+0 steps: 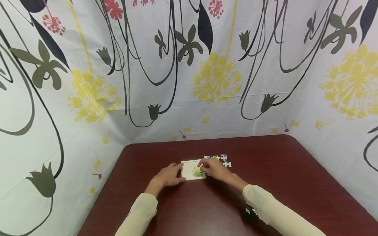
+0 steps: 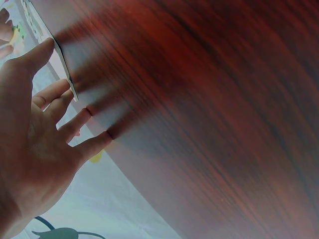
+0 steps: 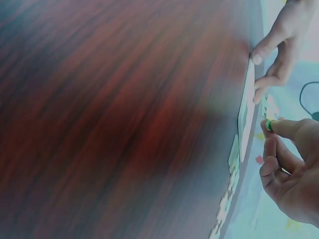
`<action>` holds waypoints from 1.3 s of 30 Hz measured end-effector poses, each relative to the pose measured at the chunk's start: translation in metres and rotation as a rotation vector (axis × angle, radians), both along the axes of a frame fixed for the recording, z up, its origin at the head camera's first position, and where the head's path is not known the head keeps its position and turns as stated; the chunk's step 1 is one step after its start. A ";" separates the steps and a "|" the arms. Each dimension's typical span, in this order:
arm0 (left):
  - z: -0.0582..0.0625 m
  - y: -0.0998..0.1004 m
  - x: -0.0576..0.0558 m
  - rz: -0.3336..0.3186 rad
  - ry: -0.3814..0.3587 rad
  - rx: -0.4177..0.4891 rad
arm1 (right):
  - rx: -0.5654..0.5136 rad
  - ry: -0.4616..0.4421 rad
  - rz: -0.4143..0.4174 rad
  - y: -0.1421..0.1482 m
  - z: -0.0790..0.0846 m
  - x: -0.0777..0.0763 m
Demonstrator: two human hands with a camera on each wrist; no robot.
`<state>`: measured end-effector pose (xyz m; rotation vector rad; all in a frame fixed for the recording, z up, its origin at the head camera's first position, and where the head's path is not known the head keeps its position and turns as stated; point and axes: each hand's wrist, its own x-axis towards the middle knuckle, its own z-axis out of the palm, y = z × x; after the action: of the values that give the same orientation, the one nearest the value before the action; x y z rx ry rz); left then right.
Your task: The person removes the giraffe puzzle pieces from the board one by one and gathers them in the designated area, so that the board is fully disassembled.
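A flat white puzzle board (image 1: 187, 172) lies on the table, with several joined yellow-green jigsaw pieces (image 1: 198, 171) in its lower right part. At its left edge rests my left hand (image 1: 169, 175), fingers spread, thumb (image 2: 44, 54) at the near corner and fingertips along the side. My right hand (image 1: 215, 167) is over the board's right side. Between its thumb and index finger it pinches a small green jigsaw piece (image 3: 269, 124), mostly covered by the fingertips. The other right fingers are curled in.
Loose blue, yellow and white jigsaw pieces (image 1: 226, 163) lie just beyond my right hand, to the right of the board. The dark red wooden table (image 1: 189, 206) has rounded far corners. Flower-patterned white cloth (image 1: 189, 114) hangs around it on the far side and both sides.
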<state>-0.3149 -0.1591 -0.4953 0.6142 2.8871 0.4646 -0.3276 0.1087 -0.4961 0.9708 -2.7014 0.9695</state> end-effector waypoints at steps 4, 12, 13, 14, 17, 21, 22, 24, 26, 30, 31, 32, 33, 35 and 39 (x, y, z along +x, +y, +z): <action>-0.001 0.000 0.000 -0.011 0.002 -0.001 | 0.012 0.001 -0.009 0.011 0.003 0.001; -0.001 -0.001 0.000 -0.023 0.008 0.005 | -0.011 0.000 -0.030 0.033 0.004 -0.004; -0.001 -0.002 0.000 -0.023 0.007 0.006 | -0.007 0.013 -0.032 0.036 0.004 -0.004; -0.001 -0.002 0.000 -0.022 0.008 0.007 | -0.001 0.023 -0.034 0.038 0.004 -0.005; -0.001 -0.002 0.000 -0.019 0.006 0.010 | 0.010 0.043 -0.045 0.044 0.004 -0.005; -0.001 -0.001 0.000 -0.011 0.009 0.006 | 0.018 0.032 -0.066 0.051 0.004 -0.006; -0.001 -0.001 0.000 -0.009 0.010 0.004 | 0.019 0.026 -0.073 0.053 0.004 -0.006; -0.002 -0.001 0.000 -0.006 0.012 0.001 | 0.023 0.016 -0.085 0.057 0.004 -0.006; -0.002 -0.001 0.000 -0.004 0.013 0.001 | 0.029 0.017 -0.088 0.061 0.003 -0.005; -0.002 -0.001 0.001 -0.005 0.011 0.004 | 0.043 0.020 -0.087 0.070 0.002 -0.005; -0.002 -0.001 0.001 -0.006 0.011 0.004 | 0.044 0.020 -0.085 0.072 0.001 -0.004; -0.002 -0.001 0.001 -0.007 0.009 0.002 | 0.046 0.015 -0.088 0.074 0.001 -0.004; -0.001 -0.001 0.001 -0.008 0.009 0.003 | 0.050 0.010 -0.093 0.075 0.001 -0.003; -0.001 -0.001 0.001 -0.010 0.009 0.003 | 0.055 0.008 -0.094 0.079 0.000 -0.003; -0.001 -0.001 0.001 -0.011 0.006 0.005 | 0.071 -0.004 -0.098 0.084 -0.003 -0.002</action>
<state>-0.3140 -0.1596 -0.4962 0.6328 2.8878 0.4694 -0.3297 0.1926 -0.4987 0.8393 -2.7746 0.8648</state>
